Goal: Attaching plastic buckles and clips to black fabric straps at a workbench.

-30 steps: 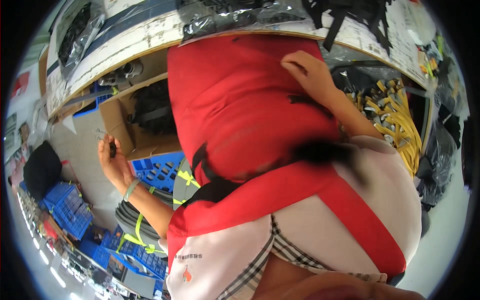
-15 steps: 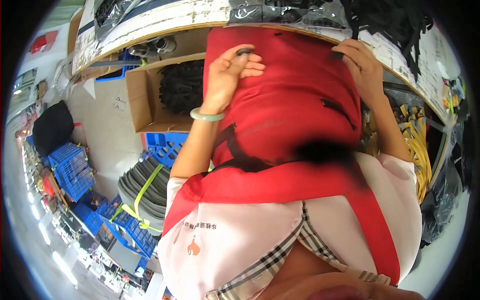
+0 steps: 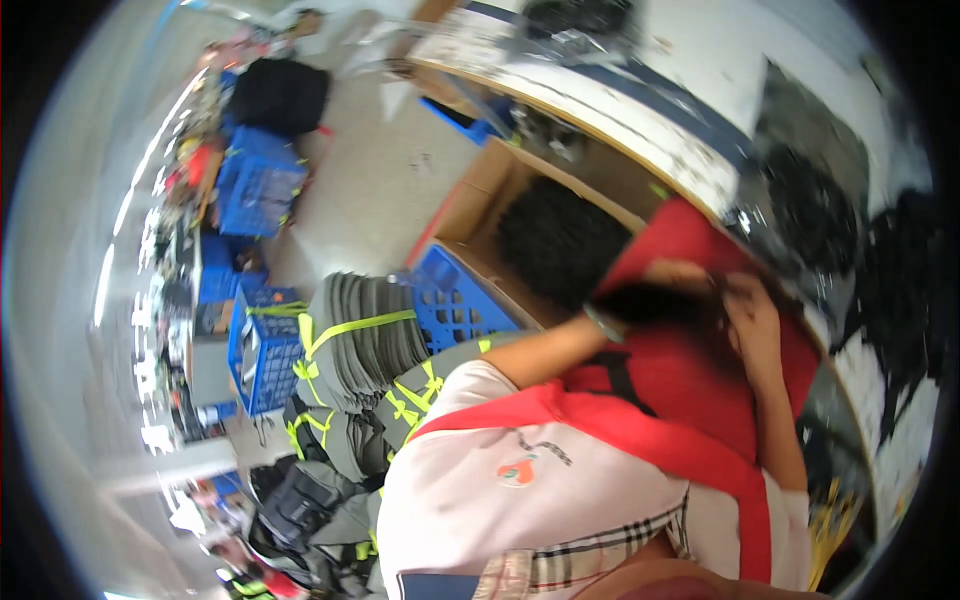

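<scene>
Both my hands are together over the red apron (image 3: 690,375) on my lap, near the table edge. My left hand (image 3: 680,272) is smeared by motion and partly covered by a dark out-of-focus blur, so its fingers cannot be read. A pale bangle (image 3: 603,322) circles that wrist. Close beside it, my right hand (image 3: 755,312) has its fingers bent inward, closed toward the left fingertips. Whatever lies between the fingers is too blurred and dark to make out.
The white worktable (image 3: 600,95) runs along the far side, with bagged black pieces (image 3: 810,205) and black straps (image 3: 900,290) on it. A cardboard box (image 3: 480,190) of black pieces stands left of my lap, beside a blue crate (image 3: 455,300) and tied grey stacks (image 3: 360,325).
My hands were wide apart, the left pinching a small black piece and the right holding something dark; now they have come together. The view has swung left, showing more stacks and crates.
</scene>
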`<state>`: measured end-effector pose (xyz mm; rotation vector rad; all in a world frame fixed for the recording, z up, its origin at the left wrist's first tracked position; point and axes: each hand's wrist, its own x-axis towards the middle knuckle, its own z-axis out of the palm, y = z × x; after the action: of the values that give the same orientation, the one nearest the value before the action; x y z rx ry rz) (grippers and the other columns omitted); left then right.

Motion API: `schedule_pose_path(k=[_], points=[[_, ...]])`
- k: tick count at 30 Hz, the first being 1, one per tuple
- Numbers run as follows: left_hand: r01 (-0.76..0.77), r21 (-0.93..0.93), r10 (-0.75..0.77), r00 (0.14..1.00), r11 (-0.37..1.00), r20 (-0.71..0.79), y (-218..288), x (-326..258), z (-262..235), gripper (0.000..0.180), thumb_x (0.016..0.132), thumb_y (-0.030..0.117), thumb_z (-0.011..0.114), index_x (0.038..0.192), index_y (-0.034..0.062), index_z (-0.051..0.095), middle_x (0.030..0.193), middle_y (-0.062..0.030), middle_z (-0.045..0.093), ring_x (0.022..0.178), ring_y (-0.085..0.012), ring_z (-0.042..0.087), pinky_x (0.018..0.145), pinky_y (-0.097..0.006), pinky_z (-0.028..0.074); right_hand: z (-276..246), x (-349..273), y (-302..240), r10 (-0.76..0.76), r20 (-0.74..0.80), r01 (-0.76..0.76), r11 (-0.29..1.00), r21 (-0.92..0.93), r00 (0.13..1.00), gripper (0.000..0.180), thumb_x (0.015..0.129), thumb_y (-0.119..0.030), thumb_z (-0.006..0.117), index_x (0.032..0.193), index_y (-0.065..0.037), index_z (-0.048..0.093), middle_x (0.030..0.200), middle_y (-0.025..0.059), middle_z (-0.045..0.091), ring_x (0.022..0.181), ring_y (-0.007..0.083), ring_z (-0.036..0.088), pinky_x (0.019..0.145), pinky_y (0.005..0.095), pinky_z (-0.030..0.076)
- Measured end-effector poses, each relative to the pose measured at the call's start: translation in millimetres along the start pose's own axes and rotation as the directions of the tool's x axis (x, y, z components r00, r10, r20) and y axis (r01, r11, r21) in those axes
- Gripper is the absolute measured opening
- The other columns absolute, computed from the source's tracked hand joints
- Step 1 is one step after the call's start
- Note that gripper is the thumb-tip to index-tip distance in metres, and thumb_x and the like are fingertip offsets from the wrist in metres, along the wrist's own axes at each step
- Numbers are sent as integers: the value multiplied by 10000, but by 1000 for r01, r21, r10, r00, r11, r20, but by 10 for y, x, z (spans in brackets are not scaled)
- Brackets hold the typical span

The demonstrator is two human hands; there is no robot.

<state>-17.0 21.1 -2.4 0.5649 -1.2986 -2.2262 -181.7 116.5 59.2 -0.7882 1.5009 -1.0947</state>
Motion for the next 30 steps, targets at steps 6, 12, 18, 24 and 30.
schedule_pose_path(k=[6, 12, 18, 24, 30], points=[[58, 310, -50, 998, 949, -34, 40, 24, -47, 161, 938, 143, 582, 951, 4, 661, 782, -12, 606, 642, -61, 554, 540, -206, 464, 4, 210, 20, -100, 55, 103, 993, -49, 993, 70, 945, -104, 542, 982, -51, 568, 650, -22, 550, 459, 7, 372, 399, 173, 247], [-107, 431, 224, 947, 896, -231, 501, 145, -464, 179, 925, 168, 615, 854, 7, 645, 783, 8, 555, 612, -52, 536, 520, -202, 444, -185, 294, 14, -55, 102, 57, 998, -14, 993, 72, 946, -130, 557, 919, -63, 558, 636, -24, 552, 448, 3, 368, 397, 168, 243], [4, 293, 112, 920, 956, -377, 1059, 191, -521, 162, 907, 165, 643, 870, 14, 687, 699, 26, 610, 601, -29, 539, 534, -187, 440, -73, 213, -32, 2, 102, -3, 1000, 10, 995, 75, 939, -121, 569, 870, -92, 564, 579, -69, 477, 395, -3, 326, 363, 180, 210], [-182, 422, 297, 928, 888, -224, 314, 217, -124, 153, 915, 128, 624, 892, -17, 668, 710, 12, 606, 611, -38, 525, 549, -204, 436, 5, 403, -244, -65, 116, 52, 992, 112, 991, 92, 939, -162, 588, 885, -88, 583, 585, -70, 476, 394, -7, 323, 354, 173, 200], [-180, 395, 267, 948, 901, -176, 452, 195, 158, 127, 910, 98, 625, 890, -24, 653, 688, 3, 568, 602, -40, 526, 497, -206, 420, -21, 380, -194, 37, 88, -51, 984, 169, 995, 143, 951, -178, 565, 857, -71, 573, 602, -15, 537, 373, 0, 326, 332, 175, 185]])
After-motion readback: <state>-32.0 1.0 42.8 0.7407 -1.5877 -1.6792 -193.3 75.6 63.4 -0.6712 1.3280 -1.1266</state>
